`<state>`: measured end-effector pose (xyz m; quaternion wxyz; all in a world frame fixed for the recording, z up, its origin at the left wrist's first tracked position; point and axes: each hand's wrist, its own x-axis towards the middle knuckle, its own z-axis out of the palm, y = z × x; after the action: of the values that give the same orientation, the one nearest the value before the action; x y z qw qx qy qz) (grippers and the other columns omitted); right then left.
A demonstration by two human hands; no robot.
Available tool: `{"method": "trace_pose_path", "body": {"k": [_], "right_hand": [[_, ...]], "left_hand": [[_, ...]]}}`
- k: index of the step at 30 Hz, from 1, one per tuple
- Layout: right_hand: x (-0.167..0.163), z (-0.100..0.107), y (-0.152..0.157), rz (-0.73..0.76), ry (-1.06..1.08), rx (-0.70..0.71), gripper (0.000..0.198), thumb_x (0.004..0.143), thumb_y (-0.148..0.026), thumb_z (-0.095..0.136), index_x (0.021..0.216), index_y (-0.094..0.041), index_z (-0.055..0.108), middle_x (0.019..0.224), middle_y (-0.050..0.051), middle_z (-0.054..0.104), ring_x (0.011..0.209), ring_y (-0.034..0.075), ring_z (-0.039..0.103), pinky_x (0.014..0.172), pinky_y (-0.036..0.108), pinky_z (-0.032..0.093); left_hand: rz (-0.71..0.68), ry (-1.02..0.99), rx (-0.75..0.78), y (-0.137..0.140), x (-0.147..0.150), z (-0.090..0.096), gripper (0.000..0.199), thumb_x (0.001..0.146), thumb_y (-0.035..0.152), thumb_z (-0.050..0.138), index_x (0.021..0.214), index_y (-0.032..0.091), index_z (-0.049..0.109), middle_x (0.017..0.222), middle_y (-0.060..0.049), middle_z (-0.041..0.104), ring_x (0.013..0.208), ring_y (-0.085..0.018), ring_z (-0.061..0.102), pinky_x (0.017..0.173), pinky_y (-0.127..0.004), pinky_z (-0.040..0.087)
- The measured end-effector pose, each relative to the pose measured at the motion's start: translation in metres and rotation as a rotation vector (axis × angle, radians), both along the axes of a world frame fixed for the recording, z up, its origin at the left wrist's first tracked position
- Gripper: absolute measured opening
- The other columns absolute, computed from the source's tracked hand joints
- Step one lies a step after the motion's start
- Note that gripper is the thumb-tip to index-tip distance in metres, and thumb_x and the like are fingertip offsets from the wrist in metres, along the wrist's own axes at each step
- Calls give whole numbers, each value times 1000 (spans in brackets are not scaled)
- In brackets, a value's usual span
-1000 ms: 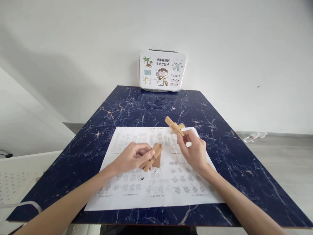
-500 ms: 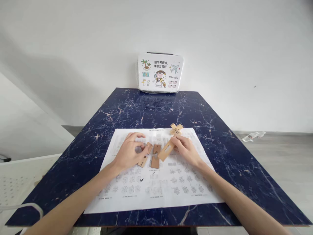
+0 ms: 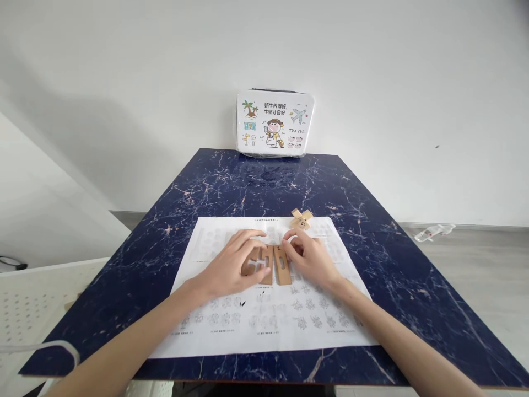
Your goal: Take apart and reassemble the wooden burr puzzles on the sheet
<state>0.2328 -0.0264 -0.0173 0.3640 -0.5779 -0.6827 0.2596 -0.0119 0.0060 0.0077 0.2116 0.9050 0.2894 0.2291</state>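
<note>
Wooden piece 2 (image 3: 284,277) | 3 o'clock of piece 1 (image 3: 268,280) | left hand (image 3: 231,267) fingers parted; right hand (image 3: 314,258) curled, grip unclear | light edge nudges should align best

Counted two hands, one left hand (image 3: 232,266) and one right hand (image 3: 314,260). Made out two numbered flat blocks, one block marked 1 (image 3: 270,259) and one block marked 2 (image 3: 284,277), plus at least one partly covered block (image 3: 256,253); could not settle the exact number there. Found one wooden cross (image 3: 302,221), but could not count its parts. Tallied one sheet of paper (image 3: 318,337), one table (image 3: 264,193), one box (image 3: 275,122) and one plastic wrapper (image 3: 430,232). On the box, counted one plane (image 3: 298,116), one cartoon cow (image 3: 273,130), two palm trees (image 3: 248,106) and four small animal heads (image 3: 291,139).
</note>
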Motion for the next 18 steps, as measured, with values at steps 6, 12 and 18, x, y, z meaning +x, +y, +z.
{"method": "trace_pose_path", "body": {"k": [6,12,18], "right_hand": [[-5,7,-6,173,168,-93,15,103,-36,50,111,-26,56,81,0,79,49,13,51,52,28,38],[-5,3,-6,103,183,-55,14,103,-35,49,113,-26,53,97,4,81,42,10,44,46,28,38],[-3,0,-5,56,205,-31,12,102,-35,51,108,-25,55,97,5,78,48,12,53,48,29,41]], "left_hand": [[-171,102,-6,-4,1,-1,55,90,49,77,138,31,55,159,-9,45,149,-35,38,119,-54,42],[-23,166,-27,1,2,-5,43,96,51,71,134,35,60,154,-5,51,146,-34,42,118,-56,43],[356,140,116,25,-10,-19,38,98,51,63,126,26,62,145,-11,55,137,-37,49,115,-58,42]]}}
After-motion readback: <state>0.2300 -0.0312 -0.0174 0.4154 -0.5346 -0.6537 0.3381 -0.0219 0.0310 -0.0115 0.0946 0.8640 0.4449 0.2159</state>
